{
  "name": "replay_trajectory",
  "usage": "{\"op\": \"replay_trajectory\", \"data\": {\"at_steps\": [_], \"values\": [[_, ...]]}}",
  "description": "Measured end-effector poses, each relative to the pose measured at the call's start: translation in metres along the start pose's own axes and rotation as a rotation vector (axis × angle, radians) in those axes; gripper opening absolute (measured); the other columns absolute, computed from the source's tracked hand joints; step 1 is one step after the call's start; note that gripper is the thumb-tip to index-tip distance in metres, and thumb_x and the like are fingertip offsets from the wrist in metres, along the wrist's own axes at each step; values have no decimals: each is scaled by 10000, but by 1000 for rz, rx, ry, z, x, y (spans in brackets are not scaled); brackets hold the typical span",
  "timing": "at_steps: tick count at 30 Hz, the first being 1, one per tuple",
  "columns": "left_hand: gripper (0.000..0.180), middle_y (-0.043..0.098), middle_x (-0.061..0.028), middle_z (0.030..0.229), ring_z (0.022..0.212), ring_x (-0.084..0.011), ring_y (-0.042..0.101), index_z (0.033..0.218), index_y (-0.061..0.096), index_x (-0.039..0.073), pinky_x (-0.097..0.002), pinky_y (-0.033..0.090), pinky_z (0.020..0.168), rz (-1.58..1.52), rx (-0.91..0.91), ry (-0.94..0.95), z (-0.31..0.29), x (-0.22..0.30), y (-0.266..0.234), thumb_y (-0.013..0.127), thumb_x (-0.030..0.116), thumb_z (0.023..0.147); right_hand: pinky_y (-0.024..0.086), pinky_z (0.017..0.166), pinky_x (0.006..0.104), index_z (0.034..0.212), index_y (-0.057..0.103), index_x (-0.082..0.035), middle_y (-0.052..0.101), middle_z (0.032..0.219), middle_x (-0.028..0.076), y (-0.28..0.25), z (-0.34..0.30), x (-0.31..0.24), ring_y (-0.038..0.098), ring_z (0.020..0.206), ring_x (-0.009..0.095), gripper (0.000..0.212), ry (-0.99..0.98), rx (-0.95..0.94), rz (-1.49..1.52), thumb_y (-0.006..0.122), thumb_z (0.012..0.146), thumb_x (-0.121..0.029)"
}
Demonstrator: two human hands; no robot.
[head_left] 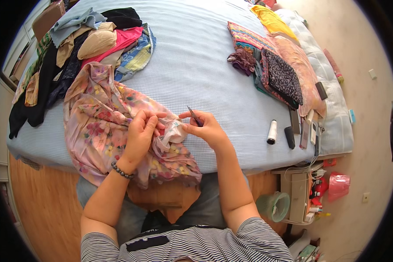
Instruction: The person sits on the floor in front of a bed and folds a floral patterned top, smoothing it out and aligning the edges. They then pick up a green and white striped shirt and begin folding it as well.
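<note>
A pink floral cloth garment (105,126) drapes from the bed's near edge over my lap. My left hand (142,126), with a dark bead bracelet on the wrist, is closed on a fold of it, thumb against the fingers. In my right hand (207,129) is a pair of small dark scissors (195,117), tips pointing up and away. The thumb of that hand touches a whitish part (174,132) of the garment, bunched between both hands. Exactly what the left fingertips pinch is hidden.
On the blue checked bed (183,65), a clothes heap (96,41) lies far left. Folded clothes (279,74) sit at the right by pillows. A white cylinder (272,132), a dark object (289,137) and cables are near the right corner. A green bin (278,206) stands below.
</note>
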State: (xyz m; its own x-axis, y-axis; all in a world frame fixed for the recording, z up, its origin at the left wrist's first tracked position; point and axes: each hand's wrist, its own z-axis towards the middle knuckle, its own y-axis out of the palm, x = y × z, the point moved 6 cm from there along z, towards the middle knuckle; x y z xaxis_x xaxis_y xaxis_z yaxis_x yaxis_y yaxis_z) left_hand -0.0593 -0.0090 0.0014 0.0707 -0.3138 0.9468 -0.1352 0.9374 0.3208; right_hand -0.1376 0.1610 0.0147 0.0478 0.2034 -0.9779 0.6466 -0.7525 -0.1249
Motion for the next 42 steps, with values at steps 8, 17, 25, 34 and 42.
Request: {"op": "replay_trajectory", "data": {"at_steps": [8, 17, 25, 34, 42], "values": [[95, 595, -100, 1105, 840, -76, 528, 895, 486, 40, -210, 439, 754, -32, 2, 39, 2, 2, 5, 450, 94, 964, 298, 491, 201, 847, 652, -11, 494, 646, -65, -8, -3, 6, 380, 559, 21, 136, 11, -25, 145, 700, 778, -117], [69, 506, 61, 800, 705, -23, 445, 911, 539, 67, -171, 373, 613, 2, -232, -157, -1, -3, 9, 549, 136, 919, 305, 459, 168, 827, 632, -18, 518, 647, -36, 3, -4, 0, 399, 526, 28, 155, -27, -113, 446, 675, 842, -166], [109, 496, 73, 817, 721, -6, 430, 915, 529, 84, -156, 351, 622, -165, -185, -97, 4, 11, -2, 545, 190, 933, 312, 443, 195, 886, 624, 15, 551, 683, 11, 10, -4, 7, 396, 505, 45, 168, 66, -218, 622, 648, 863, -150], [134, 499, 66, 836, 730, -11, 425, 969, 539, 58, -163, 350, 638, 36, -166, -23, 4, 12, -7, 487, 181, 963, 314, 436, 183, 887, 605, 25, 532, 666, 2, 16, -4, 7, 401, 499, 41, 149, 47, -227, 633, 671, 823, -92], [115, 547, 17, 843, 708, -22, 476, 939, 509, 57, -131, 387, 561, 283, -118, 186, 10, 54, 32, 433, 136, 972, 277, 411, 196, 851, 597, -8, 487, 632, -19, 0, -8, 13, 396, 489, 36, 91, 41, -119, 396, 599, 842, -98]]}}
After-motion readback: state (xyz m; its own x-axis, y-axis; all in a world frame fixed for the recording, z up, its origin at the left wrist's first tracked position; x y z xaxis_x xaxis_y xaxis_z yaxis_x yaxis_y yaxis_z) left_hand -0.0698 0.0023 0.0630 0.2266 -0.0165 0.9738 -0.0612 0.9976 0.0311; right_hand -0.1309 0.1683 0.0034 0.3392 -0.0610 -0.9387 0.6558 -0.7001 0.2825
